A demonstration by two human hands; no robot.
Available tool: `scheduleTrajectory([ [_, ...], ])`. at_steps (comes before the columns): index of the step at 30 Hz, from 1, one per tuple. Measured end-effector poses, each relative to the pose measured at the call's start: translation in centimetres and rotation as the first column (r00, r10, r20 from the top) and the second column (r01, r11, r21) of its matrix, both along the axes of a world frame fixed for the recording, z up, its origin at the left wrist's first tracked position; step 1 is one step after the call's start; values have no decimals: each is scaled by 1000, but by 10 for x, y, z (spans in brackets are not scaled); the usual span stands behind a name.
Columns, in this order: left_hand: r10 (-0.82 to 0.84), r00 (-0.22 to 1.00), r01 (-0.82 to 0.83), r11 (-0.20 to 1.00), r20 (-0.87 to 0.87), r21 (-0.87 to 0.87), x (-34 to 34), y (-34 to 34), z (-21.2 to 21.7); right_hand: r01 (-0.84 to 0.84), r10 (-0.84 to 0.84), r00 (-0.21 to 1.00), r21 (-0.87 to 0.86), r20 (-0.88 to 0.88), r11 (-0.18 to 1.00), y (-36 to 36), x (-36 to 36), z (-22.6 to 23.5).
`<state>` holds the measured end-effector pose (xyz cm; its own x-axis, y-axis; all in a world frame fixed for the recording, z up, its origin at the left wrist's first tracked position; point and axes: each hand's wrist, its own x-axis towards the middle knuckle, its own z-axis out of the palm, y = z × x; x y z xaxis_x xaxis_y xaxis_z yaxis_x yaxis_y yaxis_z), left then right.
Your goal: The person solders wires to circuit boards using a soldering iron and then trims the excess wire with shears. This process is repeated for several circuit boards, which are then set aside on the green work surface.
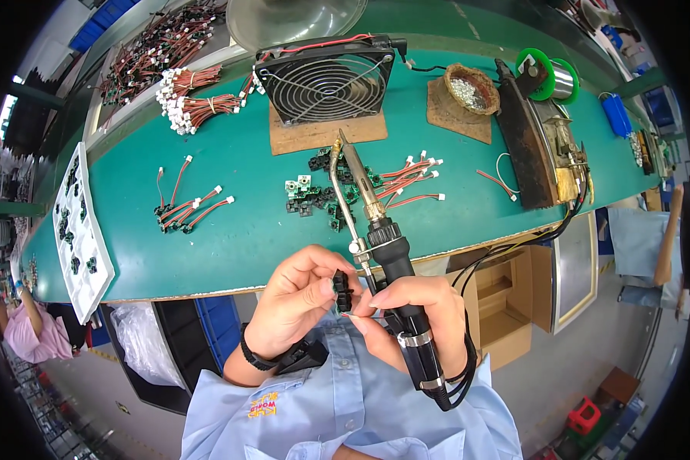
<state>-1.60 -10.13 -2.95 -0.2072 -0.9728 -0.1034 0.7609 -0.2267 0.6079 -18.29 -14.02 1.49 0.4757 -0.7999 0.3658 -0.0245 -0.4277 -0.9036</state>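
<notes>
My left hand (297, 297) pinches a small black plastic part (342, 293) between thumb and fingers, in front of the bench edge. My right hand (433, 310) is wrapped round a soldering iron (393, 253) with a brass-coloured feed tube (339, 180) clamped alongside; its tip points away from me. The right thumb and forefinger also come close to the black part, where a thin wire seems to run between the hands. Beyond the iron lies a cluster of black and green circuit-board parts (303, 201), some with red-and-white leads (414, 178).
A black fan (331, 84) stands on the green bench (245, 176). Left are wired parts (178, 222), cable bundles (199, 107) and a white tray (92, 264). Right are a round tin (468, 90), a solder reel (563, 80) and a metal fixture (525, 146). Black cables (514, 244) trail rightward.
</notes>
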Motion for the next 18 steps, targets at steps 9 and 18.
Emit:
scheduleTrajectory([
  [9, -12, 999, 12, 1000, 35, 2, -1, -1, 3, 58, -58, 998, 11, 6, 998, 1, -1, 0],
  [18, -45, 996, 46, 999, 77, -15, 1, -1, 3, 105, -105, 994, -56, 2, 993, -5, 1, 2],
])
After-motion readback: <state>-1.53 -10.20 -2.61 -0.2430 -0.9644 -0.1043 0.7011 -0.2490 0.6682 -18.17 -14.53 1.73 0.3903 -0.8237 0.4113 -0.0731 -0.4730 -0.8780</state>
